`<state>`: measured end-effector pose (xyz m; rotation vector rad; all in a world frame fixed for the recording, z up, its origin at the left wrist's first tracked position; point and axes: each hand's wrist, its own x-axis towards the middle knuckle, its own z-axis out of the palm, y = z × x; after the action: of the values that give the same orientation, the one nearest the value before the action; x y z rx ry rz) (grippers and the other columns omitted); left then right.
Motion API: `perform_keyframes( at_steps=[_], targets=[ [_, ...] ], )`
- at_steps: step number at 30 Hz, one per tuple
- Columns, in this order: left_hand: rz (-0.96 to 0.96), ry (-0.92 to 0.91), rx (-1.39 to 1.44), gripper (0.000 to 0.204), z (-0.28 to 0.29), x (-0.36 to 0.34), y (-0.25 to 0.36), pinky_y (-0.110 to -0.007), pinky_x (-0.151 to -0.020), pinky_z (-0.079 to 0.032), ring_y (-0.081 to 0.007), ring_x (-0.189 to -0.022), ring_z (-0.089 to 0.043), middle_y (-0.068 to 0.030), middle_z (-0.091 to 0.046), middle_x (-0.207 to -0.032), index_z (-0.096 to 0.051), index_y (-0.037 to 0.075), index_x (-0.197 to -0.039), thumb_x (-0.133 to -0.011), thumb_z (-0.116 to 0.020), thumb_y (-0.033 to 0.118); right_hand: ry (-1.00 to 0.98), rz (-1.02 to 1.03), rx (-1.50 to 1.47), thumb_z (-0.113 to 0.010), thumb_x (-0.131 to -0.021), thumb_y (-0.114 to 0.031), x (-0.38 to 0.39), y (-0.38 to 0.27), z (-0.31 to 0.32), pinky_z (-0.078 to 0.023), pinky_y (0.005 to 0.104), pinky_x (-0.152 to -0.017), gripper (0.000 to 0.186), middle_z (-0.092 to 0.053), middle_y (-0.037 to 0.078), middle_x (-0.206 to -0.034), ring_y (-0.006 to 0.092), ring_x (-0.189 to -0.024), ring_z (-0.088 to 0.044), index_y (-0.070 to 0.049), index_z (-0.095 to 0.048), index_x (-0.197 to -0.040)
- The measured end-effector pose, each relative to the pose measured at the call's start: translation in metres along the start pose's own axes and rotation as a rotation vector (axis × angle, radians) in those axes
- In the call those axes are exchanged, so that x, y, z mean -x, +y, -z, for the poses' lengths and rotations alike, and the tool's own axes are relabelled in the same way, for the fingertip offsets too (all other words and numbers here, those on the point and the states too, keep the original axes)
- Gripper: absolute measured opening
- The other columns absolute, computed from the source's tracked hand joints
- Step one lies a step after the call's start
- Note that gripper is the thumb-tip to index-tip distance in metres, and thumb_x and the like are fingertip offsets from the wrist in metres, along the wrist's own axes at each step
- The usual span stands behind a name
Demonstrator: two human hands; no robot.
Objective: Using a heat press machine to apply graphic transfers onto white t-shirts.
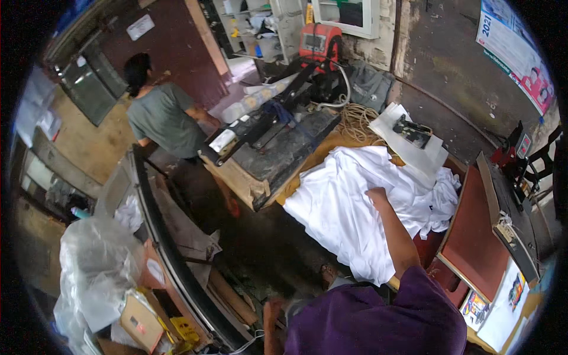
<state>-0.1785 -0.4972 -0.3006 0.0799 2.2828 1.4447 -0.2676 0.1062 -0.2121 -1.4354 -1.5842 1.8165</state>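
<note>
A large heap of white cloth (pixel 337 204) spreads over a table right of the middle, with folds hanging over its near left edge. My right hand (pixel 376 195) reaches onto the heap from below, fingers curled closed on the cloth. Down at the lower middle, my left hand (pixel 272 310) hangs low beside my purple shirt, away from the cloth. Its fingers are too small and blurred to make out. White sheets (pixel 408 133) with a small dark flat object (pixel 412 131) on top lie at the cloth's far edge.
Beyond the cloth stand a dark flat-topped bench (pixel 278 154), coiled rope (pixel 357 123) and an orange-red machine (pixel 319 47). Someone in a grey-green shirt (pixel 168 118) stands at the far left. A reddish-brown board (pixel 482 231) slants at right; clear plastic bags (pixel 100 266) and a cardboard box (pixel 141 322) crowd the lower left.
</note>
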Motion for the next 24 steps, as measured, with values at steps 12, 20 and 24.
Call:
perform_keyframes(
  at_steps=[12,20,24],
  targets=[
    [-0.482,-0.624,-0.225,0.03,-0.038,-0.198,0.238,-0.036,-0.079,-0.049,-0.0323,-0.092,-0.062,-0.019,-0.062,-0.104,-0.057,0.0,-0.114,-0.085,-0.058,0.01,0.155,0.33,-0.611,-0.051,-0.084,-0.009,0.053,-0.072,0.071,-0.043,0.0329,-0.09,0.028,-0.058,0.011,-0.104,0.0229,-0.097,-0.057,-0.003,-0.055,-0.11],
    [-1.25,-0.51,-0.365,0.048,-0.064,-0.208,0.425,-0.045,-0.108,-0.022,-0.0319,-0.129,-0.032,-0.0106,-0.055,-0.117,-0.057,0.005,-0.115,-0.068,-0.065,0.0,-0.657,0.692,0.318,-0.062,-0.084,-0.001,0.284,-0.169,-0.007,-0.043,0.0288,-0.085,0.013,-0.061,0.007,-0.1,0.0158,-0.096,-0.057,-0.001,-0.056,-0.096],
    [-0.791,-0.97,-0.233,0.025,-0.06,-0.221,0.43,-0.034,-0.081,-0.045,-0.0251,-0.085,-0.062,-0.0052,-0.065,-0.087,-0.066,0.001,-0.094,-0.072,-0.071,0.012,-0.336,0.707,-0.031,-0.062,-0.082,0.004,0.34,-0.168,0.024,-0.046,0.0301,-0.082,0.012,-0.063,0.008,-0.095,0.0185,-0.101,-0.059,-0.003,-0.055,-0.089]
  ],
)
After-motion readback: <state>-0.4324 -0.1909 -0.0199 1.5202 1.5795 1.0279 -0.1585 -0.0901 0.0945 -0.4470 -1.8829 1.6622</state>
